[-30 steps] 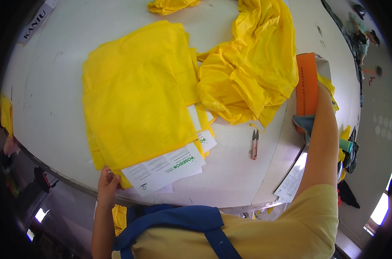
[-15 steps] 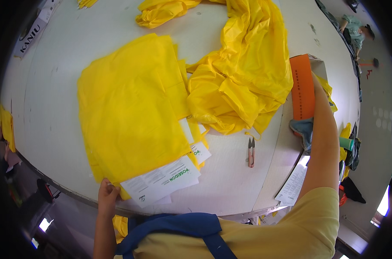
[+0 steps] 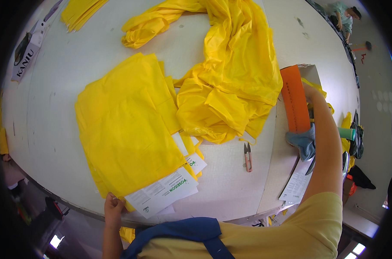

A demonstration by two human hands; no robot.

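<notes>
A stack of folded yellow garments point(image 3: 122, 129) lies on the table in front of me, with printed white paper sheets point(image 3: 163, 192) sticking out from its near right edge. My left hand point(image 3: 113, 206) is closed in a pinch at the stack's near left corner. My right hand point(image 3: 309, 90) reaches into an open box with an orange side point(image 3: 296, 98); its fingers are hidden inside. A loose, crumpled yellow garment point(image 3: 230, 90) spreads beyond and right of the stack. Thread snips with a pink handle point(image 3: 248, 159) lie below it, their points away from me.
A blue-grey cloth point(image 3: 303, 142) sits against the box's near end, with printed sheets point(image 3: 296, 181) nearer the edge. A green cylinder point(image 3: 346, 134) is right of my forearm. More folded yellow pieces point(image 3: 81, 13) lie far left. Another person point(image 3: 345, 19) works at the far right.
The whole view has shifted slightly, so the table's things sit a little lower. My left hand stays at the stack's corner, and my right hand is still in the box.
</notes>
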